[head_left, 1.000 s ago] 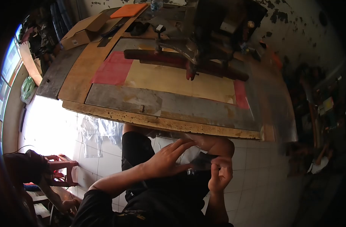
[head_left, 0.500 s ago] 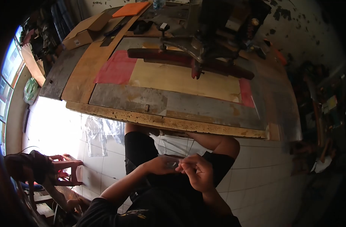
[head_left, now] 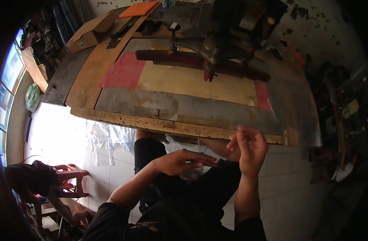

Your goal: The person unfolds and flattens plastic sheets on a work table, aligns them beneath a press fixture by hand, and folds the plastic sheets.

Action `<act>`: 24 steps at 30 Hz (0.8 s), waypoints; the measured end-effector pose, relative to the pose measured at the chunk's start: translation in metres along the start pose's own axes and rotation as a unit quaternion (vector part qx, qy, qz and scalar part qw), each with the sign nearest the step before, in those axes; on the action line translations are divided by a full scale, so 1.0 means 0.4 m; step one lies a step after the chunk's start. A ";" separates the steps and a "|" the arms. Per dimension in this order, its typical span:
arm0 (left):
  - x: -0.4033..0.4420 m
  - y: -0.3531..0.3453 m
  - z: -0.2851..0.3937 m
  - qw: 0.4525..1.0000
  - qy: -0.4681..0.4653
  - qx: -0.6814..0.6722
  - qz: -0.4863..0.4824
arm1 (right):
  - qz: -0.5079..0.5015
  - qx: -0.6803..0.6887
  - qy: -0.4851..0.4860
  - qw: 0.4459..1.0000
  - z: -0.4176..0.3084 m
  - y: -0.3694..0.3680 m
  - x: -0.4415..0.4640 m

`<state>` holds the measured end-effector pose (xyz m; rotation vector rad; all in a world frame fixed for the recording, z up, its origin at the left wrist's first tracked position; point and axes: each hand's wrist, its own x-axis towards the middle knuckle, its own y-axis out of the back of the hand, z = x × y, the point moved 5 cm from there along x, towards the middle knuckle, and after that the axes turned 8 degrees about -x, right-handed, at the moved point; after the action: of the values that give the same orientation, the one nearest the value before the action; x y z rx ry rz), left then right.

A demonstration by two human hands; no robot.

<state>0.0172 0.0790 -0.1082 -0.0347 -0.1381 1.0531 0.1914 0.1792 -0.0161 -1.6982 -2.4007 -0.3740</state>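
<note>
My left hand [head_left: 180,162] hovers over my lap, palm down, its fingers stretched to the right and the thumb a little apart below them. I see nothing held in it. My right hand [head_left: 250,152] is raised beside the front edge of the worktable [head_left: 172,126], its fingers loosely bent and apart, with the tips blurred. No object shows in it. A clear plastic bag [head_left: 192,173] lies below, between my legs, partly hidden by the left hand.
On the table a dark red clamp bar [head_left: 172,57] crosses a yellow panel [head_left: 200,82] flanked by a red patch [head_left: 123,71]. A cardboard box [head_left: 91,34] and an orange folder [head_left: 139,9] sit at back left. Clear plastic sheets [head_left: 105,138] lie on the floor, near a red stool [head_left: 73,176].
My hands were together over my lap, fingertips meeting. Now the right hand has moved up and right toward the table edge, and the left has straightened its fingers, slightly higher.
</note>
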 end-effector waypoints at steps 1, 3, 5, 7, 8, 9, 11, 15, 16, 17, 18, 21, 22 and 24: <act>0.008 0.007 0.031 1.000 -0.002 0.005 -0.001 | 0.002 0.001 0.005 1.000 -0.005 0.003 0.044; 0.015 0.022 0.140 0.998 -0.049 -0.014 0.044 | -0.059 0.015 -0.020 0.998 -0.005 -0.005 0.126; 0.035 0.080 0.210 0.981 -0.059 0.069 0.169 | -0.095 0.013 -0.025 0.995 0.006 -0.006 0.191; 0.074 0.168 0.255 0.962 -0.032 0.019 0.270 | -0.134 0.010 -0.033 0.990 0.029 -0.025 0.239; 0.094 0.209 0.269 0.962 -0.034 0.021 0.270 | -0.171 0.003 -0.047 0.984 0.047 -0.039 0.258; 0.119 0.247 0.271 0.969 -0.020 0.050 0.240 | -0.208 -0.004 -0.061 0.976 0.067 -0.052 0.275; 0.154 0.315 0.255 0.975 -0.008 0.080 0.209 | -0.229 -0.013 -0.078 0.970 0.123 -0.059 0.309; 0.208 0.409 0.176 0.976 0.072 0.119 0.170 | -0.293 -0.017 -0.125 0.948 0.214 -0.054 0.371; 0.215 0.421 0.164 0.978 0.076 0.107 0.162 | -0.296 -0.016 -0.127 0.946 0.229 -0.049 0.387; 0.220 0.433 0.155 0.978 0.075 0.107 0.162 | -0.300 -0.016 -0.129 0.945 0.244 -0.048 0.404; 0.224 0.438 0.148 0.981 0.075 0.072 0.164 | -0.301 -0.016 -0.130 0.945 0.245 -0.051 0.415; 0.220 0.442 0.153 0.980 0.106 0.041 0.166 | -0.308 -0.033 -0.137 0.941 0.239 -0.052 0.423; 0.215 0.441 0.153 0.976 0.135 0.047 0.167 | -0.300 -0.016 -0.150 0.942 0.241 -0.046 0.423; 0.210 0.451 0.137 0.978 0.125 0.024 0.168 | -0.296 0.000 -0.167 0.940 0.246 -0.042 0.417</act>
<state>-0.1047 0.2392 -0.0630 -0.1514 0.1259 1.3794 0.1200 0.3536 -0.0638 -1.0622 -3.1410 -0.1637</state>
